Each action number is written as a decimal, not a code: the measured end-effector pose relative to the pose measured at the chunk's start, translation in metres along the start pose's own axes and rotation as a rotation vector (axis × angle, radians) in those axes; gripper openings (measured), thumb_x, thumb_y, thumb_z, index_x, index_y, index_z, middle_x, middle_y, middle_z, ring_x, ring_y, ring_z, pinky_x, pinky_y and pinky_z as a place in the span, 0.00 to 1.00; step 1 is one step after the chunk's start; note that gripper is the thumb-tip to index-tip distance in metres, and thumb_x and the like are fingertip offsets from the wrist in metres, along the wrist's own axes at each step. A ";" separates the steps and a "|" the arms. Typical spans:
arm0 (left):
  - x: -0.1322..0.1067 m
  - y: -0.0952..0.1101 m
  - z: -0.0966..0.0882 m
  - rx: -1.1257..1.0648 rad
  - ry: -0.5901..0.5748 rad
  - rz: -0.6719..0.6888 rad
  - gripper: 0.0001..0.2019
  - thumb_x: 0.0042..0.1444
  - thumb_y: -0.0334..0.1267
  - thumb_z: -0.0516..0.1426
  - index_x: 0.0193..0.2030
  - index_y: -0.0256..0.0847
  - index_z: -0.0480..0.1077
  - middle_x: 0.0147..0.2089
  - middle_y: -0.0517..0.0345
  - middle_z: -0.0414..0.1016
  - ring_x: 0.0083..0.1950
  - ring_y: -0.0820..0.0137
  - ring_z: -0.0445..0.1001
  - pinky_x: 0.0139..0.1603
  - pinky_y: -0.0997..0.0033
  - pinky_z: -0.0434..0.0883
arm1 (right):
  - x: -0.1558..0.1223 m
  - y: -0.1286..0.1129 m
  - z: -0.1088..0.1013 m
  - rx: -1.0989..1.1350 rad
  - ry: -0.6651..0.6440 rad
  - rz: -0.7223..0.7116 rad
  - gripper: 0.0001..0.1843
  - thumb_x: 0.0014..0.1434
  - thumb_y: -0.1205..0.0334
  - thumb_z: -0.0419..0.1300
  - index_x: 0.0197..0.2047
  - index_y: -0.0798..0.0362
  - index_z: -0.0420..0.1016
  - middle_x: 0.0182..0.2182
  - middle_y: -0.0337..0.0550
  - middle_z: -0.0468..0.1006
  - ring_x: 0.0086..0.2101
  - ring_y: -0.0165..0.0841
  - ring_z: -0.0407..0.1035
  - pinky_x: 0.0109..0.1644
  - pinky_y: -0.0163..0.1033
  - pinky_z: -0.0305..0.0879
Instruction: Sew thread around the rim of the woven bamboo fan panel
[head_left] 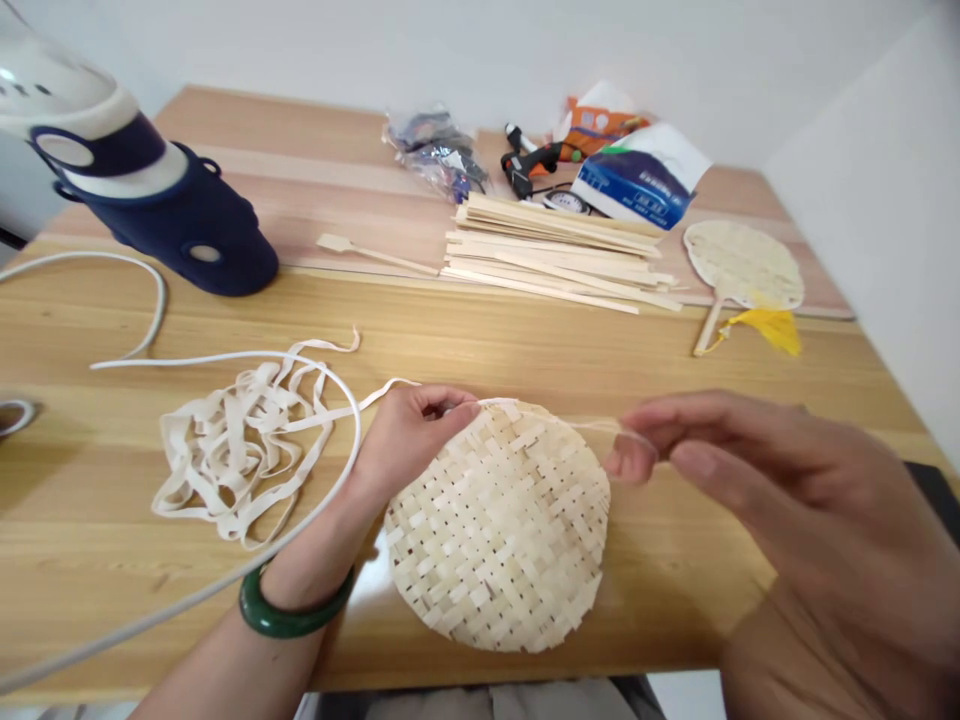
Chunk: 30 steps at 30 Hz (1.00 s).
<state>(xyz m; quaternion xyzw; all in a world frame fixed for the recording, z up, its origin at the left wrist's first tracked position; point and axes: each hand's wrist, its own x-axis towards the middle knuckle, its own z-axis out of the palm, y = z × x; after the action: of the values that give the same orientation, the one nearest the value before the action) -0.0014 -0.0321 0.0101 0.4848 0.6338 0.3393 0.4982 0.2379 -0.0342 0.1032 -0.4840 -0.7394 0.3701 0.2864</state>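
Observation:
A round woven bamboo disc (499,530) lies on the wooden table (480,340), its loose strips crossing in a checked pattern. My left hand (411,440) grips the disc's upper left edge, with a green bangle (292,605) on the wrist. My right hand (720,460) pinches a thin pale strand (596,424) that runs from the disc's top edge. A tangled pile of cream strips (240,450) lies left of my left hand. One strip reaches toward that hand. A white cord (225,520) curves past my left wrist.
A navy-and-white appliance (150,190) stands at the far left. Across the table are a stack of flat bamboo slats (555,255), a woven fan with yellow tassel (742,265), a glue gun (529,160) and plastic packets (435,150).

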 end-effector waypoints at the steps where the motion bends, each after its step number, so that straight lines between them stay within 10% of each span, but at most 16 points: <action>1: 0.000 0.000 0.000 -0.007 0.010 -0.001 0.11 0.52 0.44 0.61 0.31 0.38 0.79 0.28 0.59 0.78 0.27 0.74 0.70 0.25 0.77 0.63 | -0.007 -0.008 0.008 -0.054 0.014 -0.023 0.09 0.62 0.64 0.56 0.42 0.43 0.76 0.29 0.36 0.80 0.31 0.32 0.76 0.34 0.34 0.75; 7: 0.001 -0.004 0.000 -0.039 -0.003 0.028 0.11 0.53 0.43 0.61 0.32 0.37 0.79 0.30 0.58 0.79 0.29 0.72 0.71 0.27 0.78 0.64 | -0.042 -0.020 0.082 -0.506 -0.049 -0.769 0.12 0.61 0.73 0.52 0.39 0.58 0.77 0.29 0.42 0.82 0.34 0.36 0.77 0.38 0.39 0.75; 10: 0.000 -0.004 -0.001 -0.066 -0.009 0.032 0.11 0.53 0.43 0.61 0.32 0.37 0.79 0.30 0.58 0.79 0.30 0.73 0.71 0.28 0.77 0.65 | -0.049 -0.018 0.080 -0.619 -0.026 -0.865 0.12 0.62 0.70 0.53 0.43 0.56 0.78 0.35 0.41 0.83 0.43 0.38 0.76 0.47 0.42 0.73; 13: -0.003 0.001 -0.001 -0.064 -0.019 0.046 0.12 0.53 0.44 0.61 0.31 0.36 0.79 0.29 0.59 0.78 0.28 0.74 0.69 0.27 0.78 0.63 | -0.039 -0.012 0.045 -0.682 0.118 -0.713 0.13 0.62 0.64 0.56 0.49 0.48 0.75 0.43 0.40 0.81 0.46 0.37 0.73 0.48 0.41 0.71; 16: -0.008 0.007 -0.001 -0.086 -0.052 0.070 0.11 0.53 0.43 0.61 0.31 0.36 0.79 0.30 0.59 0.78 0.27 0.75 0.69 0.25 0.78 0.62 | -0.010 0.007 0.016 -0.455 0.673 -0.358 0.11 0.57 0.65 0.61 0.45 0.49 0.77 0.40 0.44 0.79 0.39 0.37 0.72 0.43 0.44 0.69; 17: -0.009 0.008 -0.001 -0.106 -0.068 0.075 0.11 0.53 0.43 0.61 0.31 0.36 0.78 0.30 0.59 0.79 0.27 0.75 0.69 0.25 0.78 0.62 | 0.002 0.017 0.013 -0.319 0.651 -0.191 0.08 0.59 0.62 0.59 0.40 0.50 0.78 0.37 0.44 0.79 0.35 0.34 0.72 0.38 0.41 0.68; 23: -0.014 0.010 0.003 -0.226 -0.180 0.103 0.11 0.53 0.43 0.62 0.33 0.36 0.78 0.31 0.58 0.79 0.28 0.76 0.71 0.26 0.80 0.65 | 0.047 0.055 0.035 0.420 -0.405 0.570 0.16 0.51 0.49 0.65 0.33 0.54 0.81 0.27 0.41 0.79 0.26 0.29 0.67 0.29 0.35 0.63; 30: -0.016 0.013 0.003 -0.203 -0.189 0.172 0.09 0.55 0.40 0.61 0.33 0.37 0.79 0.32 0.58 0.80 0.31 0.75 0.72 0.29 0.80 0.67 | 0.050 0.047 0.055 0.837 -0.440 0.769 0.15 0.44 0.55 0.71 0.34 0.55 0.82 0.30 0.42 0.81 0.29 0.29 0.71 0.36 0.36 0.66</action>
<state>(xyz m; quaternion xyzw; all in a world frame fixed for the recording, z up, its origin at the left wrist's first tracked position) 0.0053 -0.0433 0.0258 0.5141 0.5027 0.3960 0.5711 0.1996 0.0095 0.0367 -0.4750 -0.3452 0.7975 0.1387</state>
